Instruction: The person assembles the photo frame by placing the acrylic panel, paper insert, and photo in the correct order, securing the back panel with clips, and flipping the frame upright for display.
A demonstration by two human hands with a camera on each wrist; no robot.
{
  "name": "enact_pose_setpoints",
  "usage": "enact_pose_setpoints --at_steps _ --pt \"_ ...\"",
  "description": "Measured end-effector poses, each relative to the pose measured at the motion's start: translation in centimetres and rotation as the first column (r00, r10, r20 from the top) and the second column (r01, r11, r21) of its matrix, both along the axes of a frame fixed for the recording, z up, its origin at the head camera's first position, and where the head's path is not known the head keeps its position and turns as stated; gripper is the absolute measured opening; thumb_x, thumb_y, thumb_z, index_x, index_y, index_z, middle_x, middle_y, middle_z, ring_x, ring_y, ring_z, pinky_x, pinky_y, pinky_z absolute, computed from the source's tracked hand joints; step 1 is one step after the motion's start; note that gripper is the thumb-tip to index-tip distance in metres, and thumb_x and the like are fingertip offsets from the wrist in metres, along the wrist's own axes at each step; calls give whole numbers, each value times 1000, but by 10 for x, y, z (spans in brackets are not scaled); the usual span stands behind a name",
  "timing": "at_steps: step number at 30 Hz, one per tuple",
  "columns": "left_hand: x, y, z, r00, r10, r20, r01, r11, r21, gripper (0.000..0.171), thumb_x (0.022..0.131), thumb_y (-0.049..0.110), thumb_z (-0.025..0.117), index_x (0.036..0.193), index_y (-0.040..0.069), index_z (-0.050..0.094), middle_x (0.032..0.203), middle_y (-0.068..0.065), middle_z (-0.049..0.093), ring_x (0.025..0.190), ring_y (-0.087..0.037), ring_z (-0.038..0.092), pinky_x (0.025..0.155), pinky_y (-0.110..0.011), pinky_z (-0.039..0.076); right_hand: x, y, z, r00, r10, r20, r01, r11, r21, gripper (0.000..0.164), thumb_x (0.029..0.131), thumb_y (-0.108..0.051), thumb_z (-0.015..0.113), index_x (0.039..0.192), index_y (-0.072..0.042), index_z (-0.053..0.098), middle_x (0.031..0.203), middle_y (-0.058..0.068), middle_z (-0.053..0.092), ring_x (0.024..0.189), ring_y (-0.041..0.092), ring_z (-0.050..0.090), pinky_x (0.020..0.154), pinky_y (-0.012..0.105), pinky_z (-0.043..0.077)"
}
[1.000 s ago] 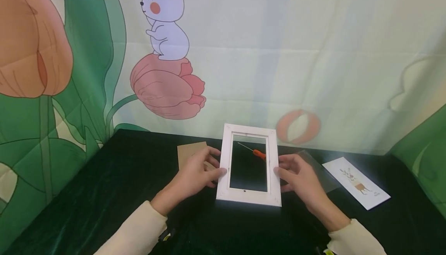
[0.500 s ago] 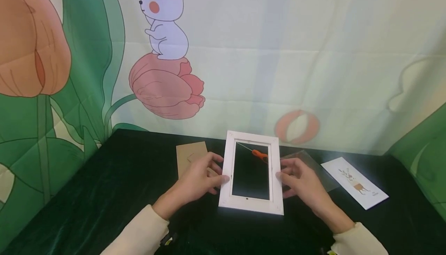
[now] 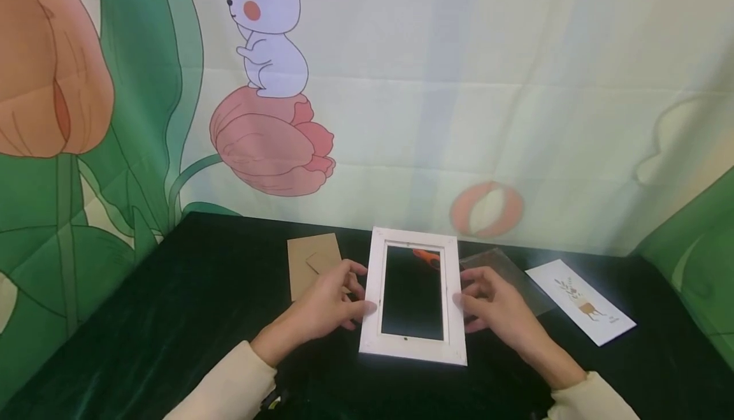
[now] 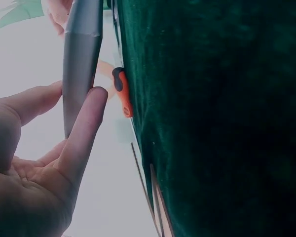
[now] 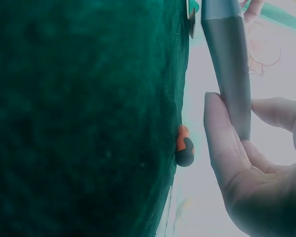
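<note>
Between the two hands is a white picture frame (image 3: 413,351), its middle open so the dark cloth shows through. My left hand (image 3: 328,302) pinches its left side, thumb on the upper face and fingers at the edge and beneath. On the opposite side my right hand (image 3: 497,299) grips it the same way. Both wrist views show the frame's edge (image 4: 81,64) held above the table cloth. Through the opening appears the orange handle of a screwdriver (image 3: 426,257), lying on the table behind; its shaft is hidden by the frame.
Left of the frame lies a brown backing board (image 3: 304,257) with a raised flap. A clear plastic sheet (image 3: 504,267) rests behind the right hand. Further right is a white card with a plant print (image 3: 582,305). A printed curtain (image 3: 390,88) hangs behind the dark green table cloth (image 3: 201,292).
Both hands have lowered the picture frame toward the front of the table, keeping their hold. The screwdriver now shows nearer the top of the opening. The other items stay put.
</note>
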State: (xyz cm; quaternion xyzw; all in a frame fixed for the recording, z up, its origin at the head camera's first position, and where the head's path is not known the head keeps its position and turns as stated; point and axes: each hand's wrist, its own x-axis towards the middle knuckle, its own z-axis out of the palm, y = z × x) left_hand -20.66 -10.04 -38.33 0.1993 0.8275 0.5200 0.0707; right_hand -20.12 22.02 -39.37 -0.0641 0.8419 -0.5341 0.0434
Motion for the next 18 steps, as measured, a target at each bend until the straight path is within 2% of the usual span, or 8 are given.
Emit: enact_pose_setpoints --at_steps 7,13,18 --pt "2 1 -5 999 -22 50 24 999 -28 65 91 6 85 142 -5 47 108 -15 70 73 -21 74 65 -35 65 0 3 -6 1000 1 -14 -1 1000 29 51 101 -15 75 142 2 50 114 16 71 91 28 75 75 43 66" --pt "2 3 -7 993 -35 110 36 999 -8 61 92 5 84 139 -6 46 104 -14 70 73 -23 74 65 -39 66 0 3 -8 1000 -9 -24 10 999 44 44 101 -15 75 135 2 54 116 16 71 90 27 74 74 42 66" --pt "1 4 -9 993 -33 111 36 999 -18 61 93 5 83 140 -6 46 102 -13 71 72 -23 74 65 -38 66 2 2 -9 1000 -22 -19 23 999 45 36 100 -16 76 126 2 59 118 17 70 88 27 75 73 42 66"
